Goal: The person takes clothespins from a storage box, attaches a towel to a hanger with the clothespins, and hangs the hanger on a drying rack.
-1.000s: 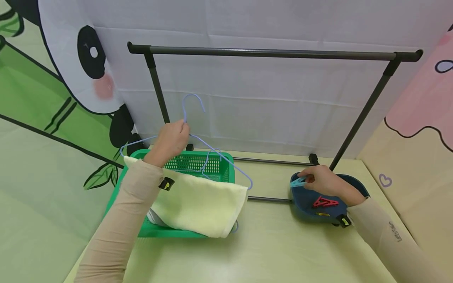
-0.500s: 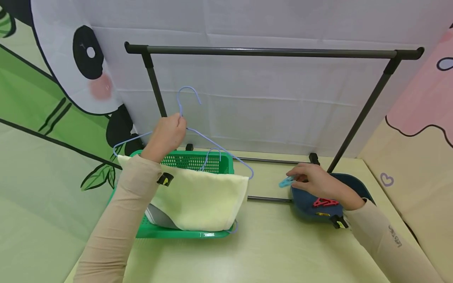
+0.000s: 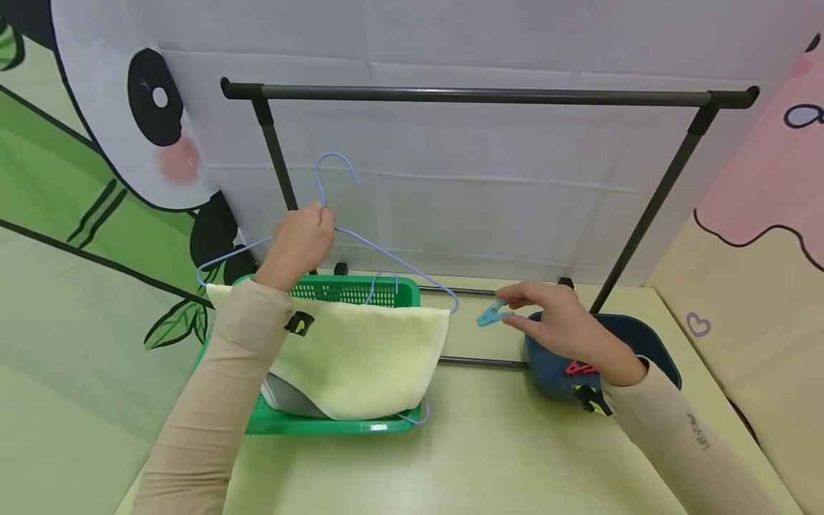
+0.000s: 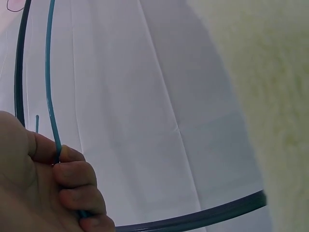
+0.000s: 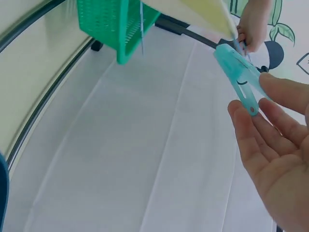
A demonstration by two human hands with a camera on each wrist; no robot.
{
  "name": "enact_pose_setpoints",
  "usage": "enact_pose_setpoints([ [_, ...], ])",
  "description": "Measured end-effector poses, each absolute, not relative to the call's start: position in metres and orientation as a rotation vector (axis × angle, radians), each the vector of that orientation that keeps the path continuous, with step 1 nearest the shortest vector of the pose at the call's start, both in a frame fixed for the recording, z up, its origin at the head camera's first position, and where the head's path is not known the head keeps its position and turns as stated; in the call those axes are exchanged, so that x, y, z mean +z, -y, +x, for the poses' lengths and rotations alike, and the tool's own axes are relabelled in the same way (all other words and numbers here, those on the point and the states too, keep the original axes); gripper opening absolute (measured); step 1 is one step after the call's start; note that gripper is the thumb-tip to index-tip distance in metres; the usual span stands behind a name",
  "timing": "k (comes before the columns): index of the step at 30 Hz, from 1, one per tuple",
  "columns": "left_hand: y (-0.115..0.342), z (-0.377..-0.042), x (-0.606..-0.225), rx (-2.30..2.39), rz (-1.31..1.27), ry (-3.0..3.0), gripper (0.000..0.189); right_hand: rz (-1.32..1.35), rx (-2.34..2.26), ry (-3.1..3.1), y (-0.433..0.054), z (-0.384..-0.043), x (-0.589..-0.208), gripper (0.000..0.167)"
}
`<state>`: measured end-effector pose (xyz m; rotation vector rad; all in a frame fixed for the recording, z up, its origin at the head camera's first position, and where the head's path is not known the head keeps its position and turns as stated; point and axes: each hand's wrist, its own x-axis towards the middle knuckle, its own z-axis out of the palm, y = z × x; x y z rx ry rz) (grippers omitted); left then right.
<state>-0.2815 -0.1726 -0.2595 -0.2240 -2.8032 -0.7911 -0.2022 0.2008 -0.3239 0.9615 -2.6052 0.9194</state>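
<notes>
My left hand (image 3: 299,242) grips a blue wire hanger (image 3: 394,257) just below its hook. From the hanger a pale yellow towel (image 3: 367,357) hangs folded over the bottom bar, in front of a green basket (image 3: 335,427). In the left wrist view my curled fingers (image 4: 77,174) wrap the wire. My right hand (image 3: 560,322) pinches a light blue clothespin (image 3: 492,313) between thumb and fingertips, up and left of a dark blue bin (image 3: 634,330). The right wrist view shows the clothespin (image 5: 239,77) with its far end toward the towel.
A black clothes rack (image 3: 476,94) stands behind, its top bar above both hands. Red clothespins (image 3: 579,368) sit in the bin. Another hanger (image 3: 384,280) pokes out of the basket. A printed cloth wall (image 3: 450,193) closes off the back.
My right hand has moved left out of the bin with the light blue clothespin. My left hand has raised the hanger and towel a little and shifted them slightly left.
</notes>
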Motion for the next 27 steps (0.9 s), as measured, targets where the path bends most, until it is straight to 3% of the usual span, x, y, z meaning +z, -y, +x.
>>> enact_pose_setpoints([
  [8,0.176,-0.28,-0.267,-0.809,-0.241,2.79,0.039,1.235,0.872,2.274,-0.179,-0.209,-0.323,0.026],
  [21,0.176,-0.278,-0.269,-0.833,-0.255,2.786,0.037,1.13,1.02,2.339,-0.151,-0.203,-0.317,0.039],
  [27,0.175,-0.277,-0.269,-0.809,-0.246,2.811,0.039,1.154,1.017,2.318,-0.144,-0.204,-0.316,0.027],
])
